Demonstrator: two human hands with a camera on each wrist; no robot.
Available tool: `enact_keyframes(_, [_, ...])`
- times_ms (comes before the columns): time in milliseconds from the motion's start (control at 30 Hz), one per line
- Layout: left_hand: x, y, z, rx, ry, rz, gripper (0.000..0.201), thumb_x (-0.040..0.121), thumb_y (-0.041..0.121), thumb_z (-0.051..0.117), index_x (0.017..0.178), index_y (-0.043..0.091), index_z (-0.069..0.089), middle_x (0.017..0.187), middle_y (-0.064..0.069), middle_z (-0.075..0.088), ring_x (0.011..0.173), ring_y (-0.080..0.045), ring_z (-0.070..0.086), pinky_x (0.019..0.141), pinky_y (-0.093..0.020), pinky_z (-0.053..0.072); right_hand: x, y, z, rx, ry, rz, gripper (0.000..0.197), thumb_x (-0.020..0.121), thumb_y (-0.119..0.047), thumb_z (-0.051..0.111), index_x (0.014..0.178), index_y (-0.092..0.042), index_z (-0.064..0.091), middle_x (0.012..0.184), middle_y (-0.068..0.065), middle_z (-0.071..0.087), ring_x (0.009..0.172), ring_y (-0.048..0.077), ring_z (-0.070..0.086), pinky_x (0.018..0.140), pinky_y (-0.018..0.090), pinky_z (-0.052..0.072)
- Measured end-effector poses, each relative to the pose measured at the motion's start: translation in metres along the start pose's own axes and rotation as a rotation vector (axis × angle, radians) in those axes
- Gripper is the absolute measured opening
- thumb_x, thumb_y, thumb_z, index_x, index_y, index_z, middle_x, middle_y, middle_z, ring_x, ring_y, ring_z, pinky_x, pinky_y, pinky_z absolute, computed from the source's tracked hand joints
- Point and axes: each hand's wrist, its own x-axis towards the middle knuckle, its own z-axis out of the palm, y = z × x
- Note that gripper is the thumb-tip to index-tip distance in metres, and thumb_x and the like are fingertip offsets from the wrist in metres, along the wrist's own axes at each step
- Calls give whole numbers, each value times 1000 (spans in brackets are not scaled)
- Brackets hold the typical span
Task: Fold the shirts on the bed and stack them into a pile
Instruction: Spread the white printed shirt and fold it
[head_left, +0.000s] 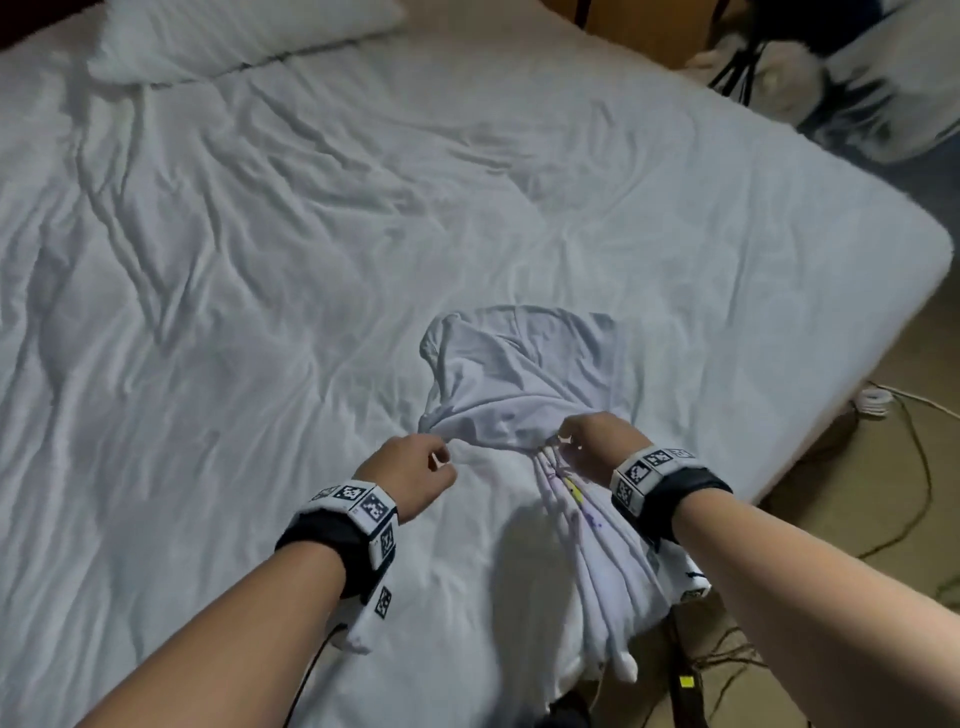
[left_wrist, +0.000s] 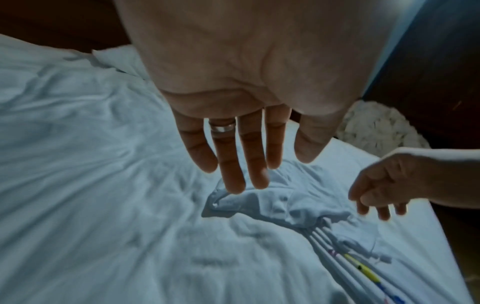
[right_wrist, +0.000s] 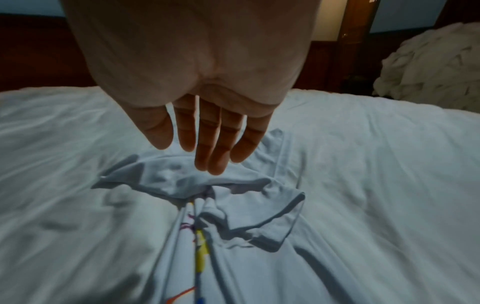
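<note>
A white shirt (head_left: 519, 374) with a coloured print lies bunched on the bed sheet (head_left: 260, 260) near the front right edge. Its lower part is gathered into pleats and hangs over the near edge. My left hand (head_left: 426, 462) hovers at the shirt's left bulge. In the left wrist view my left hand (left_wrist: 257, 176) has straight fingers just above the shirt (left_wrist: 285, 203), holding nothing. My right hand (head_left: 592, 441) is over the gathered middle. In the right wrist view my right hand (right_wrist: 192, 144) has straight fingers above the shirt (right_wrist: 233, 216), apart from the cloth.
A white pillow (head_left: 234, 36) lies at the far left of the bed. A heap of white bedding (head_left: 857, 78) sits beyond the far right corner. Cables (head_left: 909, 467) run over the floor to the right of the bed. The sheet is wrinkled all over.
</note>
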Motion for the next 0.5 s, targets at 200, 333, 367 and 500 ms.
enact_keyframes(200, [86,13,15,119,-28,-41,25,88,36,61,109,22,65,113,-3,66,105,-26,62,90,-39,51,63,20,16,-19,54,-176,53,84,-31,66,135,-21,53,137,3,51,124,29,50,99,39,44])
enact_keyframes(333, [127,6,29,250,-26,-7,55,87,38,64,138,27,49,134,-6,52,123,-31,50,100,-40,44,88,16,33,-99,100,-211,52,81,-34,66,130,-25,51,125,3,54,117,29,49,95,41,40])
enact_keyframes(367, [133,5,33,334,-38,11,57,86,38,64,139,28,46,135,-5,51,124,-32,48,100,-40,43,92,16,33,-103,104,-214,47,81,-32,65,126,-23,53,119,4,56,113,30,50,92,41,40])
enact_keyframes(500, [137,9,48,518,-69,39,30,87,41,63,114,28,59,119,-3,54,120,-29,48,97,-39,39,92,21,24,-55,74,-305,30,67,-25,77,92,-14,63,91,8,63,87,34,59,72,40,45])
